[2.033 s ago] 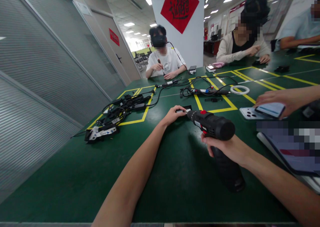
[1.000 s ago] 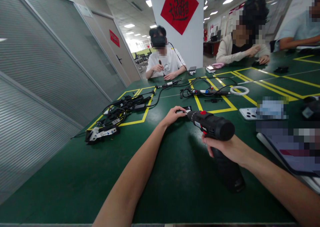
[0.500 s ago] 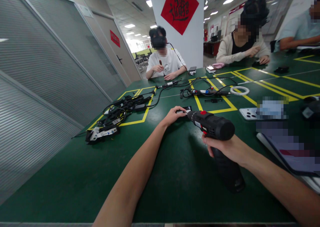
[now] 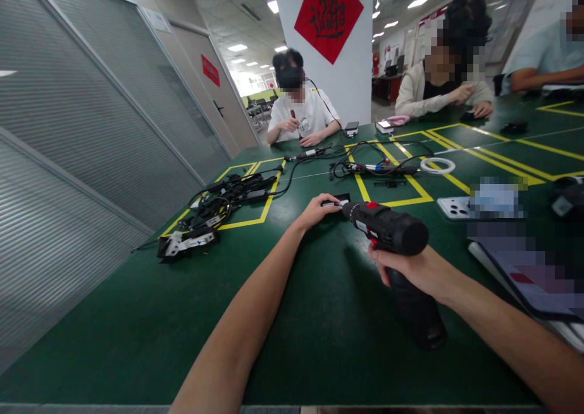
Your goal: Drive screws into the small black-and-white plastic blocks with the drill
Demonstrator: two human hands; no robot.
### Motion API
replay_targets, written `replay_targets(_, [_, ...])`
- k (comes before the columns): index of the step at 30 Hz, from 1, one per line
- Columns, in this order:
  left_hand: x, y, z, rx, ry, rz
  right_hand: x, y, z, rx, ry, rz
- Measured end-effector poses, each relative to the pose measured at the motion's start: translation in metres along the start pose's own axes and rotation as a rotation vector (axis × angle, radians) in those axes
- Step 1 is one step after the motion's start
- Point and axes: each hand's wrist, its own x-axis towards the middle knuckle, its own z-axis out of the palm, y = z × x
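Green tabletop [image 4: 137,316] fills lower frame. Left hand [image 4: 314,210] at centre, grip pinched narrow on small black part [image 4: 336,198] lying flat on tabletop. Right hand [image 4: 413,269] right of centre, grip wrapped around handle of black power screwdriver [image 4: 392,230], its nose at part's right edge. Cable tangle [image 4: 228,196] left of centre. White ring [image 4: 437,165] upper right. Phone [image 4: 449,206] at right, apart from both hands.
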Motion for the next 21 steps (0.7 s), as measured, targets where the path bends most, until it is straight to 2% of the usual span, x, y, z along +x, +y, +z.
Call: replay_targets(21, [0.0002, 0.0013, 0.0004, 0.031, 0.010, -0.001, 0.0005, -0.0011, 0.0011, 0.003, 0.007, -0.005])
